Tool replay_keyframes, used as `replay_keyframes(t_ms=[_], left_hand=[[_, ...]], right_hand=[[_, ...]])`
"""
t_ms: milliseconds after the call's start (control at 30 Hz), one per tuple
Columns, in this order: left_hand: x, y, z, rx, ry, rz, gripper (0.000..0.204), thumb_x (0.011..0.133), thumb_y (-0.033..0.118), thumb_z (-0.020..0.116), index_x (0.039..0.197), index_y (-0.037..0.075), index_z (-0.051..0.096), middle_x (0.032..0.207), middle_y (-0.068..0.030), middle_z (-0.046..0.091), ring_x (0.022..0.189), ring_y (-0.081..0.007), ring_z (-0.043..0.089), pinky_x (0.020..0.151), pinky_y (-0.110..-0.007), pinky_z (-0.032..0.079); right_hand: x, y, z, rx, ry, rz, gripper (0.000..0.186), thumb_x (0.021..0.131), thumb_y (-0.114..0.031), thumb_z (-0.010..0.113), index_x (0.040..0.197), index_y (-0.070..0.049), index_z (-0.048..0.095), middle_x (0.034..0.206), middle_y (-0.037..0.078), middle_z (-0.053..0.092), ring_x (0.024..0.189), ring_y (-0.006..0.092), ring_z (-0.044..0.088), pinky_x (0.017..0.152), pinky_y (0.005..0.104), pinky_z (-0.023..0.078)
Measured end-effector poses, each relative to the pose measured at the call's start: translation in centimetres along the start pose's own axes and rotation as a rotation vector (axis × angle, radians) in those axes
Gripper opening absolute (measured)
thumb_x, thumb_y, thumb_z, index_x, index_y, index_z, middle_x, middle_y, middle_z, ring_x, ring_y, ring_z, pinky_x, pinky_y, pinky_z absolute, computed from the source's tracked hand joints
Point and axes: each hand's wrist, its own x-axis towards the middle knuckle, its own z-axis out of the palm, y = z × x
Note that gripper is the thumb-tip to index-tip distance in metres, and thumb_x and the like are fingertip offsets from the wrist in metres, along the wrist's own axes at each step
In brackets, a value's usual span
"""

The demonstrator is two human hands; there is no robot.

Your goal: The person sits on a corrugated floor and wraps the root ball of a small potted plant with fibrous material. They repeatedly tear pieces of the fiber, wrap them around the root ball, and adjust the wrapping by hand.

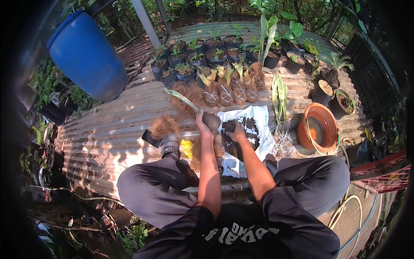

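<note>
My left hand (202, 125) is closed around the root ball (211, 122) of a young snake plant, whose single pale-edged leaf (181, 98) slants up to the left. To its right, my right hand (236, 133) reaches into dark soil (248, 140), thumb and fingers curled about a clump of it. The soil lies on a white plastic sack (262, 115) spread in front of me. Brown coconut fibre (163, 126) is heaped left of the plant, with more near my left wrist. Bare-rooted snake plant leaves (279, 97) rest beyond the sack's right edge.
Fibre-wrapped, string-tied plants (225, 93) stand in a row ahead, before several black-bagged seedlings (215, 55). An orange bucket (304, 129) with water and a hose sits right. A blue drum (86, 54) leans at far left. A yellow leaf (187, 148) lies by my shoe on corrugated sheeting (103, 125).
</note>
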Motion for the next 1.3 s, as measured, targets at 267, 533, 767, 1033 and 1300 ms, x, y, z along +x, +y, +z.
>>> replay_keyframes(t_ms=[267, 533, 767, 1033, 1300], left_hand=[[-0.1, 1.8, 0.0, 0.032, 0.065, 0.021, 0.031, 0.086, 0.04, 0.066, 0.091, 0.01, 0.057, 0.08, -0.0082, 0.063, 0.075, -0.0243, 0.064, 0.066, -0.038, 0.054], [-0.3, 2.1, 0.8, 0.045, 0.085, -0.037, 0.03, 0.089, 0.036, 0.061, 0.094, 0.007, 0.054, 0.079, -0.0115, 0.063, 0.071, -0.027, 0.065, 0.068, -0.041, 0.054], [0.2, 0.7, 0.9, 0.214, 0.086, -0.133, 0.029, 0.09, 0.031, 0.06, 0.099, 0.004, 0.056, 0.08, -0.0124, 0.065, 0.069, -0.0271, 0.067, 0.063, -0.039, 0.056], [-0.5, -0.2, 1.6, 0.316, -0.023, -0.073, 0.035, 0.09, 0.036, 0.06, 0.1, 0.003, 0.057, 0.083, -0.0148, 0.067, 0.069, -0.0287, 0.069, 0.063, -0.04, 0.056], [0.6, -1.3, 1.2, 0.046, 0.048, -0.187, 0.059, 0.091, 0.058, 0.044, 0.108, 0.002, 0.051, 0.101, -0.0182, 0.065, 0.09, -0.0355, 0.067, 0.078, -0.049, 0.055]], right_hand=[[-1.6, -1.9, 0.1, -0.221, 0.038, -0.035, 0.084, 0.069, -0.033, 0.086, 0.133, -0.003, 0.04, 0.145, 0.025, 0.029, 0.133, 0.0442, 0.035, 0.104, 0.05, 0.043], [-3.3, -1.5, -0.1, -0.059, 0.033, -0.061, 0.08, 0.07, -0.039, 0.084, 0.13, -0.001, 0.047, 0.127, 0.024, 0.054, 0.12, 0.0403, 0.053, 0.099, 0.046, 0.047], [-4.0, -0.1, -0.9, 0.005, 0.094, 0.071, 0.071, 0.074, -0.052, 0.078, 0.108, 0.008, 0.063, 0.11, 0.032, 0.064, 0.106, 0.0438, 0.062, 0.093, 0.047, 0.05], [-4.7, -0.2, -3.1, 0.025, 0.096, 0.11, 0.074, 0.072, -0.062, 0.074, 0.099, 0.007, 0.069, 0.1, 0.031, 0.067, 0.101, 0.0447, 0.064, 0.091, 0.0483, 0.05], [-3.3, -0.8, -6.9, 0.753, -0.086, 0.321, 0.063, 0.09, -0.051, 0.064, 0.106, 0.01, 0.063, 0.078, 0.015, 0.065, 0.077, 0.024, 0.065, 0.069, 0.0352, 0.055]])
